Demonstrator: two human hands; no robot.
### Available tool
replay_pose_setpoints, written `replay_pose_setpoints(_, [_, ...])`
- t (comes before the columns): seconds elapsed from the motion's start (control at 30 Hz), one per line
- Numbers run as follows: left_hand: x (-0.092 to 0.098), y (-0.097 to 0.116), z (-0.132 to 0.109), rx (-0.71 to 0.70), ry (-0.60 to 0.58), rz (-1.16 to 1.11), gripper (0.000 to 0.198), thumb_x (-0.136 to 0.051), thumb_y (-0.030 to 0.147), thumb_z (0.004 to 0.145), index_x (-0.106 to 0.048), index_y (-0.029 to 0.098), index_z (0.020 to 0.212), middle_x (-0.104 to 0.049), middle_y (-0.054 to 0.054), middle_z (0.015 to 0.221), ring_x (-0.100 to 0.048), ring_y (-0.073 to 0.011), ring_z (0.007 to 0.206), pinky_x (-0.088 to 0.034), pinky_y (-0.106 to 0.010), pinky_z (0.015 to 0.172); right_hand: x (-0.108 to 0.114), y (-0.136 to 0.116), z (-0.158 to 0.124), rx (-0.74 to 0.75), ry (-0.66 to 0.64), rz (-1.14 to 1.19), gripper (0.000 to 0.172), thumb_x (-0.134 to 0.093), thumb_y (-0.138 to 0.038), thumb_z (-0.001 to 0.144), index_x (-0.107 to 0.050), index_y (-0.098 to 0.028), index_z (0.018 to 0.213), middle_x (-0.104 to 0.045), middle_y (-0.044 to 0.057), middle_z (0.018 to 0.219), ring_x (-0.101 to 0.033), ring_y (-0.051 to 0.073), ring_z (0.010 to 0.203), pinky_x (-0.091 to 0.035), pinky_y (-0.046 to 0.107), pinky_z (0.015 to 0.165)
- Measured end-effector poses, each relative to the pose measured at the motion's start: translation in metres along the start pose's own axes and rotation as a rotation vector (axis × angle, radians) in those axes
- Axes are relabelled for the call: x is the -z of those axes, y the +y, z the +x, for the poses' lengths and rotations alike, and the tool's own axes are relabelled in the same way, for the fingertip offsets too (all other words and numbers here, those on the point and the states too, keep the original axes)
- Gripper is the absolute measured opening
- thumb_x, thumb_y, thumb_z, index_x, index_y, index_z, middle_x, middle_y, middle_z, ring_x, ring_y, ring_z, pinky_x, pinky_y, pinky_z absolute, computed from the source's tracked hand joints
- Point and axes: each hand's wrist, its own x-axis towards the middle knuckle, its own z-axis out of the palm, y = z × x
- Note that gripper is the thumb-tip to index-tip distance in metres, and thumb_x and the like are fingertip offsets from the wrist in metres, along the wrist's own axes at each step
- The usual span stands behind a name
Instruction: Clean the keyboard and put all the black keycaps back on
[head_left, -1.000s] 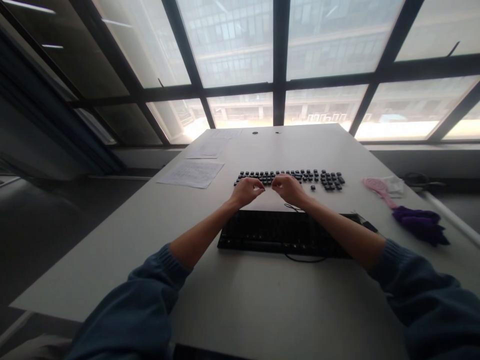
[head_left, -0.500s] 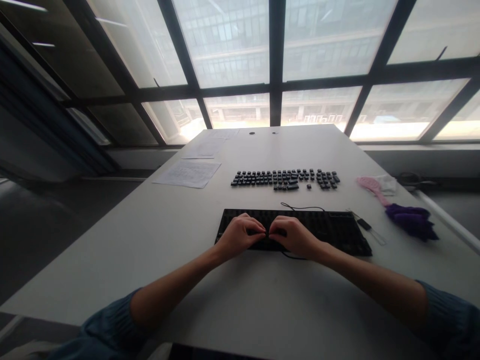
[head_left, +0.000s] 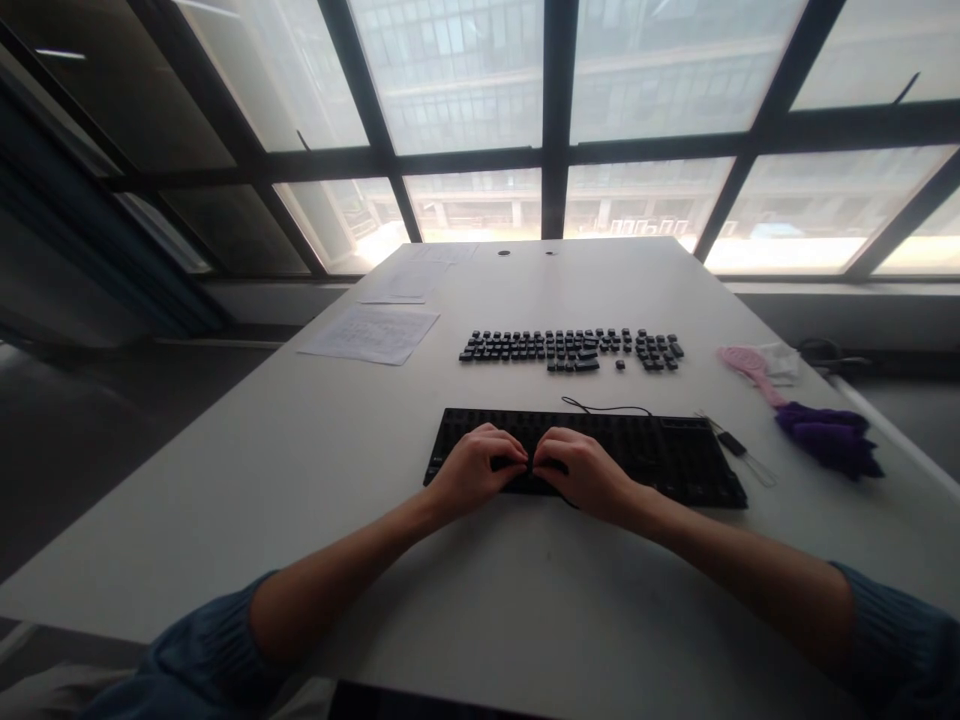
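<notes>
A black keyboard base (head_left: 660,455) lies on the white table (head_left: 300,450) in front of me. My left hand (head_left: 480,465) and my right hand (head_left: 581,470) rest side by side on its front left part. Their fingers are curled and the fingertips pinch together where the hands meet. Whatever they pinch is dark and I cannot make it out against the keyboard. Several loose black keycaps (head_left: 570,347) lie in rows farther back on the table. A thin black cable (head_left: 604,408) runs along the keyboard's far edge.
Printed paper sheets (head_left: 371,333) lie at the back left. On the right are a pink brush (head_left: 742,362), a purple cloth (head_left: 825,435) and a small thin tool (head_left: 739,448) beside the keyboard. Large windows stand beyond the table's far edge.
Both hands drew back from the rows of keycaps to the keyboard's front part and stayed pinched together. Over the last half second they barely moved.
</notes>
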Motion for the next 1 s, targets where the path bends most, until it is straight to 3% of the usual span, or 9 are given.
replay_pose_setpoints(0.2, [0.001,0.001,-0.001,-0.108,-0.019,0.111,0.007,-0.071,0.017,0.088,-0.076,0.021,0.086,-0.076,-0.004,0.094,-0.063,-0.0189,0.088,-0.052,-0.034,0.083,-0.002,0.003,-0.002,0.032,0.015,-0.007,0.008,-0.072,-0.012,0.086,-0.071,-0.019,0.082,-0.069,0.006,0.093,-0.065,0.019,0.086,-0.052,0.03,0.079])
replay_pose_setpoints(0.5, [0.002,0.008,0.0,-0.261,-0.079,0.293,0.024,-0.054,0.017,0.098,-0.073,0.019,0.082,-0.074,-0.005,0.094,-0.059,-0.0181,0.088,-0.05,-0.035,0.085,-0.006,0.003,-0.002,0.099,0.027,-0.044,0.013,-0.067,-0.01,0.088,-0.069,-0.018,0.078,-0.069,0.006,0.093,-0.064,0.018,0.086,-0.051,0.03,0.078])
replay_pose_setpoints(1.0, [0.008,0.015,0.0,-0.195,-0.143,0.348,0.014,-0.062,0.024,0.094,-0.074,0.021,0.088,-0.074,-0.003,0.099,-0.061,-0.0207,0.097,-0.046,-0.037,0.084,-0.001,-0.004,-0.009,0.16,-0.021,-0.124,0.017,-0.058,-0.019,0.097,-0.072,-0.02,0.087,-0.07,0.008,0.098,-0.063,0.02,0.091,-0.054,0.034,0.084])
